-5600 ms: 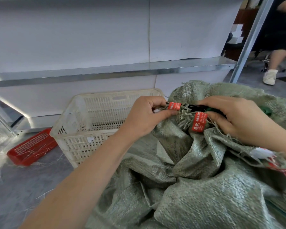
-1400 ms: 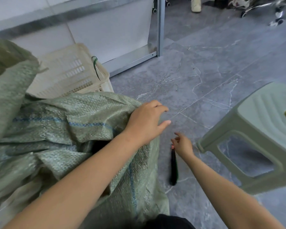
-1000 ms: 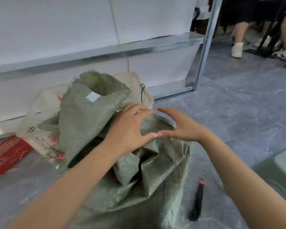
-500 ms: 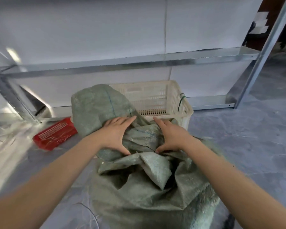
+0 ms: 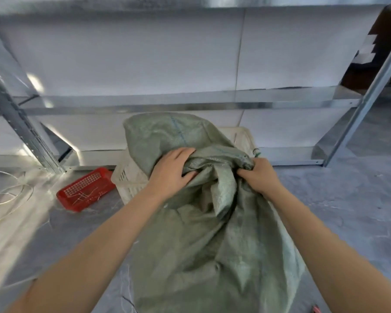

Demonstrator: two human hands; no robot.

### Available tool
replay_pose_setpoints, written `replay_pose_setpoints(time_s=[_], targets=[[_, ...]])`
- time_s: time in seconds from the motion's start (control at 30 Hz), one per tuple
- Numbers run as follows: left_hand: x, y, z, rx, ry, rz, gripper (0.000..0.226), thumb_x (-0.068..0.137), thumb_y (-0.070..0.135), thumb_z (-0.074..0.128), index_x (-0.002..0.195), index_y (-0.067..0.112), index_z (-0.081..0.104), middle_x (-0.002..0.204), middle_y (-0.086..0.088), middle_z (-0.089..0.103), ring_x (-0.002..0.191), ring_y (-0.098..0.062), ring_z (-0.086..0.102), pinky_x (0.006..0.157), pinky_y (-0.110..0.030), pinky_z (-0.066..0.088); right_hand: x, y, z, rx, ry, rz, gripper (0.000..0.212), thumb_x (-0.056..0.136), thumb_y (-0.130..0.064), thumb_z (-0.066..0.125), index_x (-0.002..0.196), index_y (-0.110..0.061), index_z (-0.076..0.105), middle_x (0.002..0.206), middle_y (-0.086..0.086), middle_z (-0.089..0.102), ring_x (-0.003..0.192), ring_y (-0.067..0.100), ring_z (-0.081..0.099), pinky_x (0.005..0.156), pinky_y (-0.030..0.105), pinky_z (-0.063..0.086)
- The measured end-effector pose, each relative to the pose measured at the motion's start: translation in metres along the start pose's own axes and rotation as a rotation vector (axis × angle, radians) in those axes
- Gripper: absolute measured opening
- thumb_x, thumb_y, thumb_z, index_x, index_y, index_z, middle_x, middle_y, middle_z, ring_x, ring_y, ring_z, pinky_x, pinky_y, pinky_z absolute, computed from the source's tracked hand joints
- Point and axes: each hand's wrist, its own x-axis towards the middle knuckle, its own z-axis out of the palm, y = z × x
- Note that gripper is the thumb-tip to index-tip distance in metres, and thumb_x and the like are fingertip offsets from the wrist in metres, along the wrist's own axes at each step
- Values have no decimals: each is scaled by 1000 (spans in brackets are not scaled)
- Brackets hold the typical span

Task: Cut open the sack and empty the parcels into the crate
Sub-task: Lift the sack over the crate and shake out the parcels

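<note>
A green woven sack [image 5: 203,245] stands on the floor in front of me, its upper part draped forward over the cream plastic crate [image 5: 128,179] behind it. My left hand [image 5: 171,171] clutches a bunched fold of the sack near its top. My right hand [image 5: 256,175] grips another gathered fold just to the right. The crate is mostly hidden by the sack; only its left wall and right rim show. No parcels are visible. The red tip of the cutter [image 5: 317,309] shows at the bottom edge by my right forearm.
A red plastic tray [image 5: 86,188] lies on the grey floor left of the crate. A metal shelving rack [image 5: 190,102] runs along the back with posts at left and right. Loose white strands [image 5: 7,195] lie at the far left.
The cutter was put down on the floor at my right. Both hands went from resting flat on the sack to grasping bunched folds, and the sack's top now lies further over the crate.
</note>
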Motion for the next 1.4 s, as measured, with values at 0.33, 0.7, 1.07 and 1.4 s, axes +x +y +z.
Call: replay_pose_setpoints(time_s=[0.33, 0.7, 1.07, 1.4], targets=[[42, 41, -173, -113, -221, -111, 79, 67, 62, 57, 133, 21, 47, 142, 1, 41, 132, -15, 38, 113, -31, 28, -27, -162, -31, 81, -48, 43, 26, 76, 0, 63, 59, -14, 50, 54, -11, 47, 56, 13, 49, 40, 12, 31], [108, 89, -329, -237, 69, -376, 99, 73, 46, 71, 146, 11, 14, 154, -14, 3, 143, -28, 5, 115, -32, 7, 29, -382, -139, 73, -10, 44, 42, 75, -5, 62, 45, -15, 35, 47, -1, 38, 47, 9, 37, 43, 23, 27], [190, 51, -334, -369, 8, -459, 71, 79, 17, 68, 140, 16, 32, 123, -13, 61, 112, -32, 57, 89, -34, 44, 113, -398, -141, 138, 41, 203, 29, 74, -9, 64, 54, -9, 43, 55, 6, 44, 56, 20, 46, 46, 25, 32], [360, -18, -249, -353, 143, -513, 56, 84, 13, 63, 134, 16, 38, 113, -12, 64, 102, -31, 60, 84, -35, 46, 295, -336, -108, 136, -81, 133, 81, 75, -25, 74, 137, -6, 26, 135, 17, 44, 124, 32, 44, 96, 35, 39]])
